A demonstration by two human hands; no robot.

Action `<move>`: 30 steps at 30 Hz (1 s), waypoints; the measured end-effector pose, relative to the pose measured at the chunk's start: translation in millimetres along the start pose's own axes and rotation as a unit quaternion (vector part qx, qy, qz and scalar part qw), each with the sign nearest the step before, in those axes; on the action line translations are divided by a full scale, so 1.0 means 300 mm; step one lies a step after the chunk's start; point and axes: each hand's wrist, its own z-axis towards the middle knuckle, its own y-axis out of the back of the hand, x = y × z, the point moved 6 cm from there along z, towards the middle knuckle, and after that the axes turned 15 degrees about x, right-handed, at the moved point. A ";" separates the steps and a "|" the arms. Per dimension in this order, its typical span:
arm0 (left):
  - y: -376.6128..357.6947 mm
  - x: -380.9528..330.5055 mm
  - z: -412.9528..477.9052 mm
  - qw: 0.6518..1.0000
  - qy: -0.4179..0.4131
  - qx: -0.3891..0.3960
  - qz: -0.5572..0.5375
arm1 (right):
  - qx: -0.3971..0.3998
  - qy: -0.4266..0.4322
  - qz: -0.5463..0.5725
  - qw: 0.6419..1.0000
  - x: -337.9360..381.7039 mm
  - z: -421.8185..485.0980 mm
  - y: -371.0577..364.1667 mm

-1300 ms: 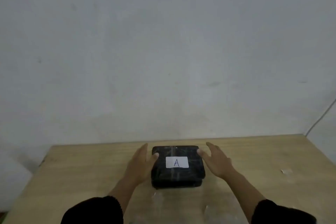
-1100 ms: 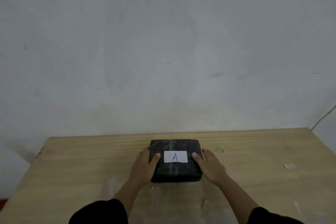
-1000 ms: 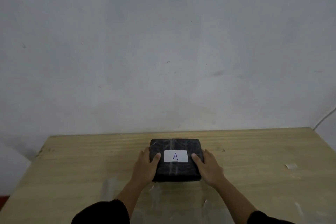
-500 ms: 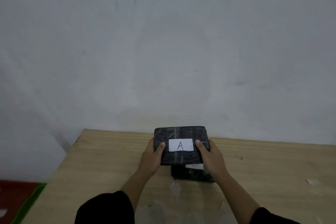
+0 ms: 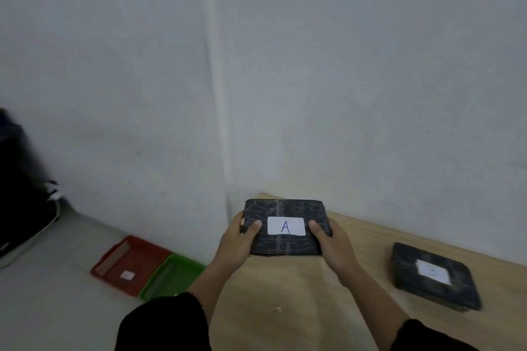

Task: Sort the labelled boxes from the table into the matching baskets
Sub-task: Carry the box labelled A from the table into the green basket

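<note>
I hold a flat black box marked "A" (image 5: 286, 245) in the air over the left end of the wooden table (image 5: 291, 293). My left hand (image 5: 235, 242) grips its left side and my right hand (image 5: 332, 245) grips its right side, thumbs on top beside the white label. A second black box (image 5: 433, 275) with a white label lies on the table to the right; its letter is blurred. On the floor to the left sit a red basket (image 5: 137, 261) with a small white tag inside and a green basket (image 5: 175, 276) touching it on its right.
A pale wall stands close behind the table and baskets. A dark object (image 5: 20, 188) with a white cable stands at the far left on the grey floor. A small scrap (image 5: 276, 309) lies on the table near me.
Both hands closed on the "A" box and lifted it off a second box. My view swung left, bringing the table's left end and the floor baskets into sight.
</note>
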 end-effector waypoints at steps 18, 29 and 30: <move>1.078 0.169 -0.226 0.992 0.021 -0.126 -0.011 | 0.113 0.008 -0.021 0.993 0.194 0.323 -1.079; 1.526 0.232 0.118 0.996 0.055 -0.070 0.014 | 0.070 -0.031 -0.019 0.997 0.222 0.727 -1.396; 1.554 0.236 0.146 0.996 0.055 -0.061 0.015 | 0.064 -0.035 -0.021 0.997 0.224 0.751 -1.412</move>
